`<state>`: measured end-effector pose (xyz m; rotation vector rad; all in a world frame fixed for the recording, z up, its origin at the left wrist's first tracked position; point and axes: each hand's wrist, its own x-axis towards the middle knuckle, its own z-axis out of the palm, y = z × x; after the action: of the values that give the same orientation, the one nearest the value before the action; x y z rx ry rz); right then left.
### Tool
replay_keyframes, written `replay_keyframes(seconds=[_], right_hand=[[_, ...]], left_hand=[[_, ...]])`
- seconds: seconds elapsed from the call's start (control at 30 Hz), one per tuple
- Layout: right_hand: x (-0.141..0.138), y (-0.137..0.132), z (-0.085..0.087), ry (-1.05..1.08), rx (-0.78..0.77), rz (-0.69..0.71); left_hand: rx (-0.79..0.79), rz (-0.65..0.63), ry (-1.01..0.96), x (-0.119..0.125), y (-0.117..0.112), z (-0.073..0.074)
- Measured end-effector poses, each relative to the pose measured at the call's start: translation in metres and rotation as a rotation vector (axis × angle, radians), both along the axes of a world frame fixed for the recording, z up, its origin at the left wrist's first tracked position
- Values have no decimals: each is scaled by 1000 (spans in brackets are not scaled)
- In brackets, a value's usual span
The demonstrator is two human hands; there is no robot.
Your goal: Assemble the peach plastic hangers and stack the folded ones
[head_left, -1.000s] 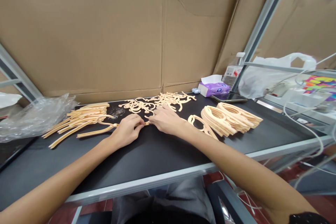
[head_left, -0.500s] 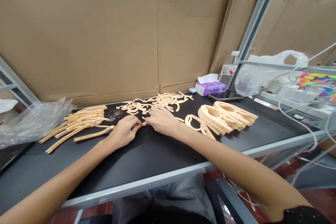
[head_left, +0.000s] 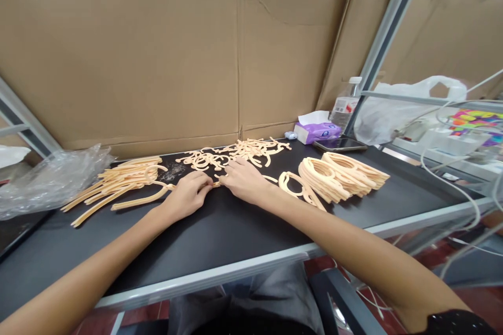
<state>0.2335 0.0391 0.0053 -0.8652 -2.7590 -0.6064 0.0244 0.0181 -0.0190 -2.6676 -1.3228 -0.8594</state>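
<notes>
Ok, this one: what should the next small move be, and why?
Probably ease the peach plastic strip leftward with the left hand: its end seems pinched between both hands, and the right hand lies close to the loose tangle of similar pieces.

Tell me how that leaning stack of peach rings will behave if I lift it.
The stack of rings will probably slide apart if lifted loosely, since the rings only seem to lean on each other. Each looks light and fairly stiff, being thin moulded plastic. Pushed from one end, they might topple in a row across the black table.
</notes>
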Motion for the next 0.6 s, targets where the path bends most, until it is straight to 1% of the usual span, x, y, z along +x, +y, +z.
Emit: replay_keyframes(seconds=[0.2, 0.3, 0.43, 0.5, 0.6], right_hand=[[3, 3, -1, 91, -49, -38], [8, 4, 4, 211, -42, -68], [16, 9, 14, 413, -13, -156], [19, 11, 16, 471, -36, -184], [21, 13, 14, 479, -94, -177]], left_hand=[[1, 4, -3, 0, -1, -1], [4, -4, -12, 0, -1, -1], [-7, 6, -45, 1, -3, -1], [-20, 14, -56, 2, -3, 1], [-28, 23, -65, 2, -4, 3]])
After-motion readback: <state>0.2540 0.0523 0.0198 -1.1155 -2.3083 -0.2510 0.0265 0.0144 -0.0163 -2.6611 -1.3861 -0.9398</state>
